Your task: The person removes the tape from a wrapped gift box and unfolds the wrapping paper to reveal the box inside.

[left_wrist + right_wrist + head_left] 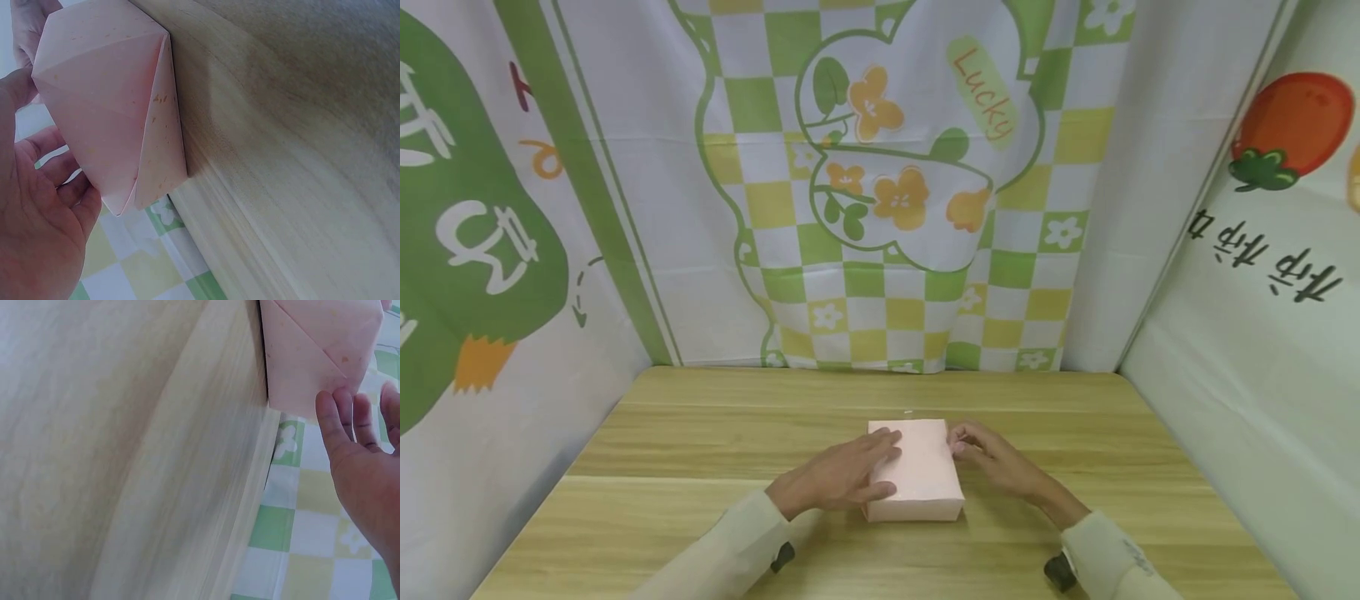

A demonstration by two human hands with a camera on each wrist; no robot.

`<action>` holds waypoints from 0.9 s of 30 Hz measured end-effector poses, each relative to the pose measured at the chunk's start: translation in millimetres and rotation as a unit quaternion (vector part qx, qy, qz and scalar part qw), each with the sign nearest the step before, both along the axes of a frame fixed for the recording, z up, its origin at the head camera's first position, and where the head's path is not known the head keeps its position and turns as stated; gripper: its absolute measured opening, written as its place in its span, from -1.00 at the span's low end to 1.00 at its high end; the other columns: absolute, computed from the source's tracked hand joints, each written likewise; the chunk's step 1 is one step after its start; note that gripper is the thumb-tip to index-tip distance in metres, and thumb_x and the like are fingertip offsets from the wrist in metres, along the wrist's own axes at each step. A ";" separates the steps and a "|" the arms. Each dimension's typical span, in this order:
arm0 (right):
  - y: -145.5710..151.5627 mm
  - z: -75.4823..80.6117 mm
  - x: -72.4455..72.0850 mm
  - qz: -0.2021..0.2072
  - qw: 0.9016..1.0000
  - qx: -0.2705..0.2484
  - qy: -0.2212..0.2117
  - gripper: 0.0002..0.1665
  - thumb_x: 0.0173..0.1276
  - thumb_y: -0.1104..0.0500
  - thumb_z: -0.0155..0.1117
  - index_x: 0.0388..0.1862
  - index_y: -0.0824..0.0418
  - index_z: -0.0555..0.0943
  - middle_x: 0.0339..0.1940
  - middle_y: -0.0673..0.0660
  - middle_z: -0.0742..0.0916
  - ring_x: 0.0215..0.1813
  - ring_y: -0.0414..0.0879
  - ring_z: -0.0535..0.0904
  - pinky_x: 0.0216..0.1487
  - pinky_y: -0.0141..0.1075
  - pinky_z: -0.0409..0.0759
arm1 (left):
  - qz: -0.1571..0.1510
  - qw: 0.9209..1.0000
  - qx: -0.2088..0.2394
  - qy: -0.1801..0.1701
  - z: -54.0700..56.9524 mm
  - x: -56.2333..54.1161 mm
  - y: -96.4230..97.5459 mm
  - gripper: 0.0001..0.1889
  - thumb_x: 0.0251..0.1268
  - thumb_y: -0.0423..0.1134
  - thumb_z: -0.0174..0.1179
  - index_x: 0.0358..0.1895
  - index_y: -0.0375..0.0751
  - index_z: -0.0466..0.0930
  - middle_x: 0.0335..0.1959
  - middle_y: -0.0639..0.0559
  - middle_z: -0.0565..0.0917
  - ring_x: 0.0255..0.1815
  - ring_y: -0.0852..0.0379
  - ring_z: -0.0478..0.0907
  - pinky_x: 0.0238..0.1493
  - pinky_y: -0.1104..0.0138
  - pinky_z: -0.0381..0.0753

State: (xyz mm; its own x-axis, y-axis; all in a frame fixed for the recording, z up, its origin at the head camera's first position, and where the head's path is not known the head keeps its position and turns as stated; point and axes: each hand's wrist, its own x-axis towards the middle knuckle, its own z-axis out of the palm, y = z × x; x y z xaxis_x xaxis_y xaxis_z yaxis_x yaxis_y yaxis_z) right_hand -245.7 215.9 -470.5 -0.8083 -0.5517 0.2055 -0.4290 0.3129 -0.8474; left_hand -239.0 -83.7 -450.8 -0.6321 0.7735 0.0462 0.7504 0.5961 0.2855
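A pale pink, paper-covered box (917, 467) lies on the wooden table, with folded flaps showing on its sides in both wrist views. My left hand (842, 473) rests over its left edge, fingers spread on the top and thumb near the front corner. In the left wrist view, the palm side of that hand (47, 212) lies along the box (100, 106). At the box's far right edge, my right hand (1000, 462) touches it with bent fingers. Fingertips (326, 403) meet the folded side of the box (312, 356) in the right wrist view.
A small clear strip (908, 412) lies on the table (715, 425) just behind the box. A green and yellow checked cloth (910, 312) hangs along the back edge. Printed white cloths flank the table at left (602, 333) and right (1247, 350).
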 end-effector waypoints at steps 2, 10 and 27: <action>2.1 0.1 -0.2 0.005 1.000 -0.010 -0.024 -0.78 0.59 0.19 -0.04 -0.03 0.33 0.46 -0.02 0.12 0.55 0.16 -0.09 0.51 0.17 -0.45 0.57 | 0.000 1.000 0.000 0.000 -0.3 -0.5 -0.1 -0.38 0.49 0.09 0.01 0.45 -0.21 0.30 0.57 -0.09 0.18 0.58 -0.03 0.11 0.55 0.12 0.16; 8.8 -3.4 -2.0 0.015 0.997 -0.045 -0.065 -0.73 0.60 0.19 -0.08 -0.03 0.42 0.43 0.03 0.23 0.56 0.14 -0.12 0.56 0.24 -0.43 0.55 | -0.004 1.000 0.006 -0.003 -2.3 -1.7 -0.6 -0.36 0.50 0.11 -0.01 0.47 -0.20 0.26 0.57 -0.09 0.18 0.59 -0.02 0.11 0.55 0.12 0.17; 16.2 -13.5 -5.8 0.029 0.990 -0.097 -0.096 -0.68 0.61 0.19 -0.10 -0.06 0.50 0.37 -0.04 0.19 0.56 0.06 -0.24 0.55 0.23 -0.43 0.55 | -0.011 1.000 0.012 0.001 -1.2 -1.1 -1.8 -0.38 0.51 0.10 -0.02 0.44 -0.23 0.30 0.56 -0.12 0.20 0.58 -0.05 0.11 0.55 0.12 0.16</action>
